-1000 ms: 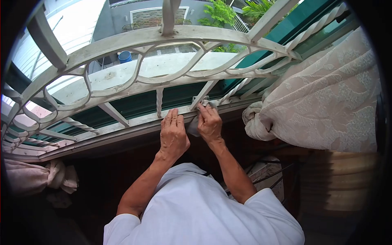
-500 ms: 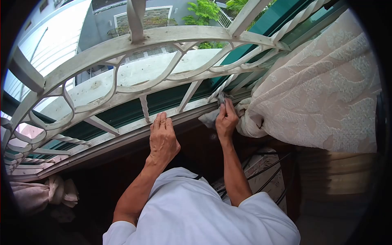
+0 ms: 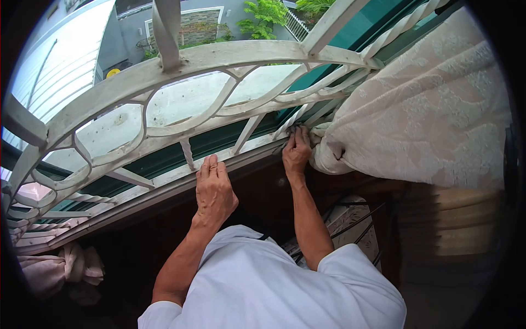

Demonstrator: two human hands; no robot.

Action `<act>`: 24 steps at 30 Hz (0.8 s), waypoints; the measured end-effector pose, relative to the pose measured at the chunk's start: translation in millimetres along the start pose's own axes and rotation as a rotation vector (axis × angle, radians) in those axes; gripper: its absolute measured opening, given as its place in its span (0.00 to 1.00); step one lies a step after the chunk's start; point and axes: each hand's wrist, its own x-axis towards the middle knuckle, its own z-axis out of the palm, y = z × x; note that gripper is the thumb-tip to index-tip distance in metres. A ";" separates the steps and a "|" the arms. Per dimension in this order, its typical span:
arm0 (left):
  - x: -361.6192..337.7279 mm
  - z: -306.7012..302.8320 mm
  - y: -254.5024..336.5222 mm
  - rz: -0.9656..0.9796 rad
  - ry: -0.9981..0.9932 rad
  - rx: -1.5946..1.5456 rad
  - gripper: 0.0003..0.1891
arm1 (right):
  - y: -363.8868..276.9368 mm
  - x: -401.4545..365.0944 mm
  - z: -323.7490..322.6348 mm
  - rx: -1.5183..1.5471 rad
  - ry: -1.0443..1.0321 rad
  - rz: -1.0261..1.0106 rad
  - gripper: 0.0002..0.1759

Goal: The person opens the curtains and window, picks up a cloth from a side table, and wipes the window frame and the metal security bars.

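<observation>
Daylight comes through a white window grille. A cream patterned curtain hangs bunched at right, dark wall below.

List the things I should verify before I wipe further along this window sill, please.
1. Support: left hand lies flat on the sill: ok.
2. Contact: right hand presses the cloth at the foot of the grille: ok.
3. Hold on the cloth: cannot tell, the fingers hide most of it.
4. Free path to the right: not ok, the bundled curtain lies against the right hand.
5. Dirt left on the sill: cannot tell.
</observation>
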 end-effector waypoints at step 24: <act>6.8 -5.1 -3.9 -0.007 -0.002 -0.021 0.28 | -85.0 -10.4 -16.0 0.531 -0.332 -0.002 0.13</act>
